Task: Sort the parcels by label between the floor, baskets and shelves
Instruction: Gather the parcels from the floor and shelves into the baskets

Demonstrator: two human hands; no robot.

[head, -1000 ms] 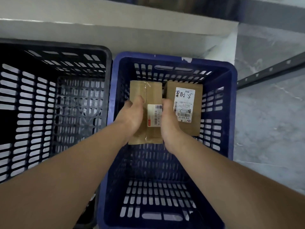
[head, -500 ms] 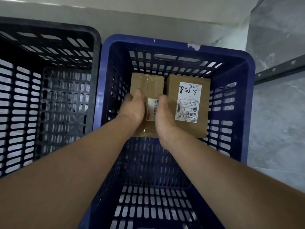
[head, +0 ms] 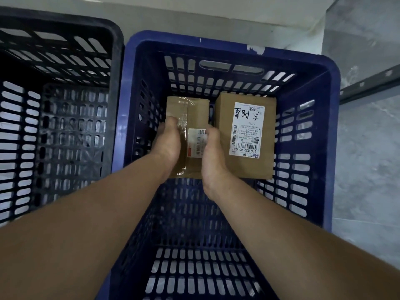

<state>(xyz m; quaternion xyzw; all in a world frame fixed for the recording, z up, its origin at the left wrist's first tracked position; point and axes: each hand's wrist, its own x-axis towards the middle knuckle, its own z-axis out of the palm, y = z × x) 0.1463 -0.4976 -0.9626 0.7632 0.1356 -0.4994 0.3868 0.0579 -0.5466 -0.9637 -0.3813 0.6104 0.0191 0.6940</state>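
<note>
Both my arms reach down into a blue slotted basket [head: 129, 87]. A taped cardboard parcel [head: 194, 111] with a small barcode label sits at the far left of the basket's floor. My left hand [head: 167, 141] grips its left side and my right hand [head: 213, 152] grips its right side, fingers curled over the edges and hidden. Touching it on the right lies a second cardboard parcel [head: 223, 118] with a large white label [head: 246, 129] bearing handwritten characters.
A black slotted basket [head: 54, 109] stands directly left of the blue one, nothing visible inside. A pale wall base runs behind both. Grey marbled floor [head: 368, 159] lies to the right, crossed by a dark metal rail [head: 368, 85].
The parcel in my hands has gone lower in the blue basket and now sits beside the labelled parcel. My view has moved closer and further over the basket.
</note>
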